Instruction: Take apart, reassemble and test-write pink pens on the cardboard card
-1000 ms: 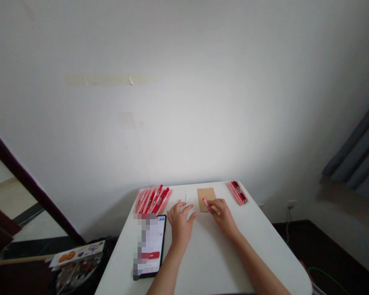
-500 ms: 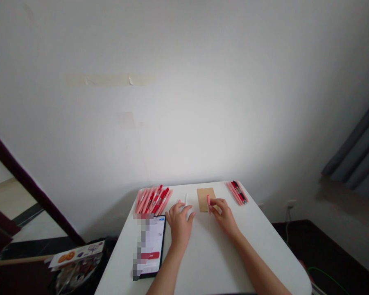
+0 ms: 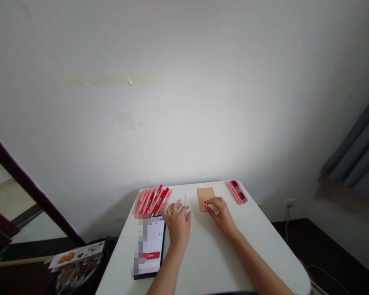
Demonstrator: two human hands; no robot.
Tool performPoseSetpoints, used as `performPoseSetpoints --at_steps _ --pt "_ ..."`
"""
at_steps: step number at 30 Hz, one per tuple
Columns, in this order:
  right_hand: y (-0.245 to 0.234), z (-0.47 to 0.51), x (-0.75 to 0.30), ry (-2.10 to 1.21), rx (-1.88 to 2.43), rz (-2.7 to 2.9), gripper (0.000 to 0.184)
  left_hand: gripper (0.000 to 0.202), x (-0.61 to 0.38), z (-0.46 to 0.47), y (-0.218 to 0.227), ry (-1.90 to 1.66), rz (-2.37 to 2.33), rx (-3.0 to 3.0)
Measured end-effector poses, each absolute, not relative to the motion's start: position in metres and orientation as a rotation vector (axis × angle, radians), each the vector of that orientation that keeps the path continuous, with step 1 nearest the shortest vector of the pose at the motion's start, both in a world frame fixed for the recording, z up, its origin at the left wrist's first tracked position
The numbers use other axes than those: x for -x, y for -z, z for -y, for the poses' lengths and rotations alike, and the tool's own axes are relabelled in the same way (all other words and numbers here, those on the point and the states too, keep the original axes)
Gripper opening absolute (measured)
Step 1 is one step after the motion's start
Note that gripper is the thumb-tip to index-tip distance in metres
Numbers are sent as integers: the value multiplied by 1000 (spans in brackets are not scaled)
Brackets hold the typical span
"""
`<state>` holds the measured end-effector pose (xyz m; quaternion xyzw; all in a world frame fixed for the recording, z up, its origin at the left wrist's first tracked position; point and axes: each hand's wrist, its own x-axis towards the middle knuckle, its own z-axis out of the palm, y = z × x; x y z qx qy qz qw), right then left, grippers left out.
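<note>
My left hand rests palm down on the white table, fingers apart and bent. Just past its fingertips lie a thin white stick like a pen refill and a small pink piece, partly hidden by the fingers. Between thumb and forefinger, my right hand pinches a pink pen part with a red end. That end points toward me, so its length is hidden. It is over a brown paper card lying flat on the table.
Many pink and red pens are piled at the table's back left. A smaller row of pink, red and black pens lies at the back right. A phone with a lit screen is left of my left forearm. The wall stands behind.
The pen part in my right hand has tipped from upright to end-on and shifted slightly left. My left hand has moved a little left, its fingers still apart.
</note>
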<state>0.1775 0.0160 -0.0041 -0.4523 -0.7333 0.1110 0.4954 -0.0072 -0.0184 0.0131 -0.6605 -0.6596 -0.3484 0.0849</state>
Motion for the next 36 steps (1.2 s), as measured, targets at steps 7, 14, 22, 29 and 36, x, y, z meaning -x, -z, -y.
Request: performPoseSetpoints --at_steps 7,14,22,29,36 --pt "-15 -14 -171 -48 1213 2004 18 18 11 21 -17 973 1957 1872" --pt "-22 -26 -167 145 1225 2212 23 16 13 20 -16 952 2016 1853" --pt "-29 -40 -162 188 1011 2371 22 14 13 20 -16 918 2035 1829" --pt "-28 -41 -161 297 970 2449 16 15 12 20 -14 912 2031 1820" --pt "-18 -42 -168 243 1006 2402 30 14 11 18 -11 890 2040 1818"
